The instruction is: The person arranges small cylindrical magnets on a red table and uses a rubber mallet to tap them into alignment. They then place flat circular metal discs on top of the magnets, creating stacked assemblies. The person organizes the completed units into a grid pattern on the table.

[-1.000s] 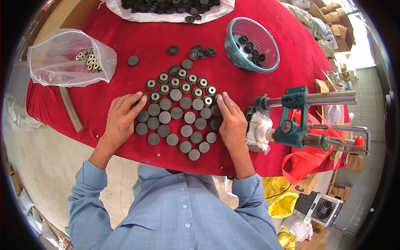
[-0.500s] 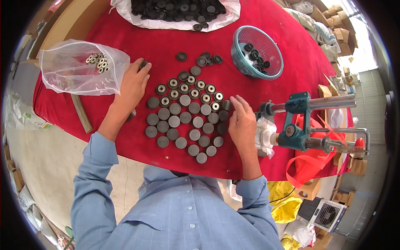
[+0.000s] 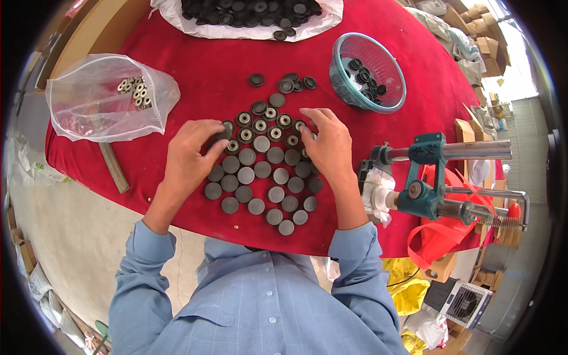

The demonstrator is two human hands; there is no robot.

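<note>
On the red cloth lies a cluster of round black caps (image 3: 262,170), plain grey-black faces up in the near rows. Farther back in the cluster, several caps hold a metal ring bearing (image 3: 260,125) in their hollow. My left hand (image 3: 192,148) is at the cluster's left edge, its thumb and fingers curled around a dark cap (image 3: 223,134). My right hand (image 3: 329,145) is at the right edge, thumb and forefinger around a cap with a bearing (image 3: 299,125). Its fingers partly cover the caps beneath.
A clear plastic bag (image 3: 71,112) with loose bearings lies at left, beside a rod (image 3: 113,168). A teal basket (image 3: 399,89) with black caps stands back right. A green hand press (image 3: 417,189) is at right. A white sack (image 3: 331,18) of black caps lies at the back.
My left hand has moved from beside the plastic bag toward me and right, to the cluster. My right hand has moved up and left onto the bearing-filled caps.
</note>
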